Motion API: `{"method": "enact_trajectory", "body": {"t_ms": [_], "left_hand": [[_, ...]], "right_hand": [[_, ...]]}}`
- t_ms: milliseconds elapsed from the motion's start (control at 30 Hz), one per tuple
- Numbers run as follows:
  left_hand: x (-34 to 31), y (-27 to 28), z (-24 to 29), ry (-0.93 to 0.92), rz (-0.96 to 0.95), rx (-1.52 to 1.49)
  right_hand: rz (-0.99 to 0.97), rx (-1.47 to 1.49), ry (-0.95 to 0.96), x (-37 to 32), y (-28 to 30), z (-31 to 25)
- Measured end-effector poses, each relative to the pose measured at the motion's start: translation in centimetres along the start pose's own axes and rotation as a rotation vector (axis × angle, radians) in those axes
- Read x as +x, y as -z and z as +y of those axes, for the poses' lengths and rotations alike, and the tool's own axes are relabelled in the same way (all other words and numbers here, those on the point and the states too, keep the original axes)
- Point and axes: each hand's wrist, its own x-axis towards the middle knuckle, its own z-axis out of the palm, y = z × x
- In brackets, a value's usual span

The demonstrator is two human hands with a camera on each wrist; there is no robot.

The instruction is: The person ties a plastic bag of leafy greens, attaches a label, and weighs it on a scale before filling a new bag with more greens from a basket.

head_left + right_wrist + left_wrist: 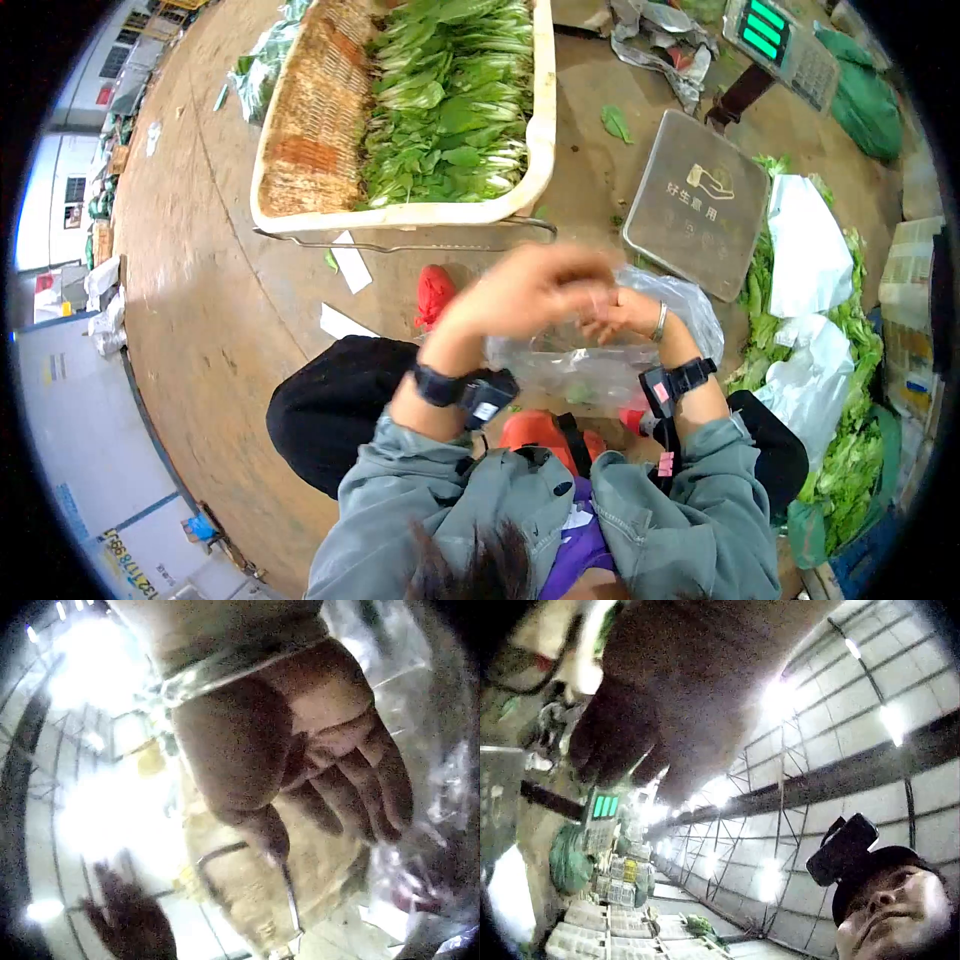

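My left hand (535,290) is raised in front of my body, blurred in the head view, with nothing visible held in it. Beside it, its fingertips overlapping my left hand in that view, is my right hand (635,312). The right wrist view has the right palm facing the camera, fingers loosely extended and nothing in the grasp; a bracelet (247,671) circles that wrist. My left hand shows there as well, dark with fingers spread. Below both hands, a clear plastic bag (580,372) spreads between my knees.
A white-rimmed crate (545,130) of leafy greens (450,100) stands ahead, its wire handle (400,243) hanging at the near side. Right of it is a scale platform (700,200) with a lit display (765,30). More greens (845,480) and white bags (805,245) lie far right.
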Motion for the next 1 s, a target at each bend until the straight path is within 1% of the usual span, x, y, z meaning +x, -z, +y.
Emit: {"method": "enact_trajectory", "body": {"t_ms": [33,67,100,133,200,233,267,300,333,367,400,433,467,533,567,600,667,700,733,767,800,833,867,900,933,967,1000], "left_hand": [[0.9,1.4,1.0,-0.063,0.31,0.295],[1.7,3.0,0.1,-0.329,0.396,0.847],[1.0,3.7,-1.2,-0.169,0.247,1.114],[0.5,4.6,-2.8,0.001,0.09,1.37],[-0.9,6.3,-5.9,0.052,0.012,1.214],[-1.0,7.0,-7.3,0.035,0.023,1.219],[-1.1,7.7,-8.6,0.029,0.084,1.248],[-1.0,8.5,-9.5,0.021,0.144,1.276],[-1.3,8.7,-10.0,-0.224,0.237,1.213],[-1.3,9.1,-9.6,-0.233,0.214,1.208],[-1.6,9.3,-9.4,-0.236,0.185,1.198],[-2.1,9.7,-9.7,-0.246,0.2,1.186],[-3.1,10.3,-10.1,-0.224,0.145,1.202],[-5.8,13.0,-10.7,-0.194,0.013,1.26],[-7.7,15.3,-11.3,-0.247,-0.061,1.223],[-9.6,17.6,-11.5,-0.271,-0.111,1.27],[-13.7,22.4,-13.8,-0.27,0.039,1.288],[-15.8,25.1,-14.7,0.046,0.112,1.282],[-17.0,26.0,-13.0,0.103,0.237,1.377],[-18.2,26.8,-13.8,0.273,0.323,1.476],[-18.6,27.0,-13.7,0.291,0.32,1.475],[-19.2,27.0,-13.2,0.449,0.489,1.332],[-19.9,26.8,-12.9,0.607,0.66,1.174],[-20.9,27.5,-13.0,0.602,0.662,0.943],[-20.6,26.8,-12.8,0.614,0.672,0.951],[-19.3,24.9,-12.5,0.667,0.826,0.448],[-18.6,23.6,-12.5,0.686,0.937,-0.069]], "right_hand": [[0.166,-0.078,0.178,0.0,-0.9,-1.3],[0.332,-0.155,0.359,-0.1,-1.7,-2.5],[0.406,-0.178,0.395,-0.2,-2.2,-3.9],[0.407,-0.196,0.41,-0.1,-2.6,-5.4],[0.775,-0.645,0.648,0.1,-3.5,-8.7],[0.827,-0.595,0.633,0.6,-4.0,-10.9],[0.88,-0.543,0.62,1.3,-4.5,-13.3],[0.941,-0.691,0.676,2.6,-4.6,-15.0],[1.002,-0.845,0.73,4.2,-4.3,-16.5],[1.017,-0.858,0.738,5.7,-3.4,-17.8],[1.002,-1.041,0.595,7.3,-2.5,-18.6],[0.974,-1.227,0.445,7.8,-2.4,-19.6],[0.976,-1.245,0.436,8.3,-2.5,-19.7],[0.813,-1.287,0.19,9.9,-4.4,-20.6],[0.81,-1.213,0.257,10.8,-6.4,-19.3],[0.801,-1.147,0.315,11.6,-9.2,-17.3],[0.803,-1.079,0.318,13.8,-14.7,-15.6],[0.66,-1.078,0.354,15.0,-16.5,-15.0],[0.519,-1.067,0.399,16.0,-17.6,-14.9],[0.509,-1.071,0.405,15.3,-17.9,-16.5],[0.439,-1.319,0.373,13.2,-18.3,-19.1],[0.353,-1.564,0.338,12.3,-17.7,-20.6],[0.589,-1.708,0.611,13.1,-14.2,-21.4],[0.717,-1.863,0.871,12.2,-10.8,-23.4],[0.697,-1.911,0.758,13.5,-6.7,-24.6],[0.673,-1.958,0.646,14.7,-2.6,-25.8],[0.542,-1.881,0.415,15.1,-0.5,-26.3]]}}
